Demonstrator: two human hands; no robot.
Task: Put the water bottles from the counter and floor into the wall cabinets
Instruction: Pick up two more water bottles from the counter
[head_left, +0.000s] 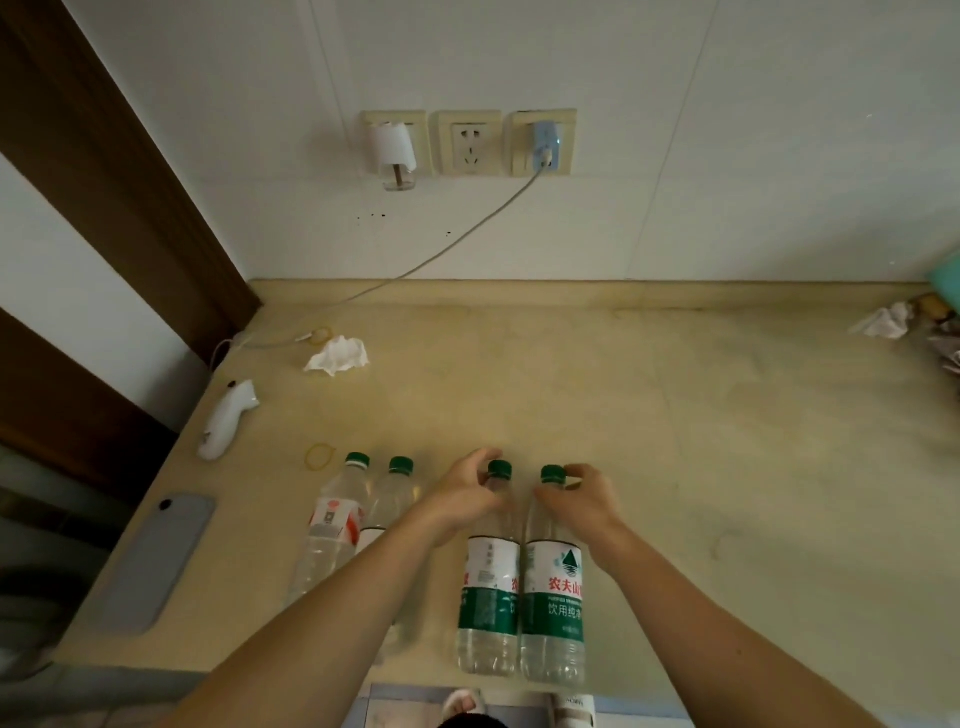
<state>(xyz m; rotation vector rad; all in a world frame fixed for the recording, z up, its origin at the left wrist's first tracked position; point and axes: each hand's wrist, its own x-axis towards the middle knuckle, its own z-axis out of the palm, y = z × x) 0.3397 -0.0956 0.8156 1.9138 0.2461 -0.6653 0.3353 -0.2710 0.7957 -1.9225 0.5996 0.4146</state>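
Several clear water bottles with green caps stand upright near the front edge of the beige counter (675, 415). My left hand (470, 493) grips the neck of a green-labelled bottle (488, 597). My right hand (584, 499) grips the neck of the neighbouring green-labelled bottle (553, 608), which touches the first. Two more bottles (332, 530) (392, 499) stand to the left; my left forearm partly hides the nearer one. No wall cabinet is in view.
A grey phone (156, 561) lies at the counter's left edge, beside a white handheld device (226, 421). Rubber bands (318, 456), crumpled tissues (337, 355) (883, 322) and a charger cable (441, 254) lie further back. Wall sockets (467, 143) sit above. Floor and slippers show below.
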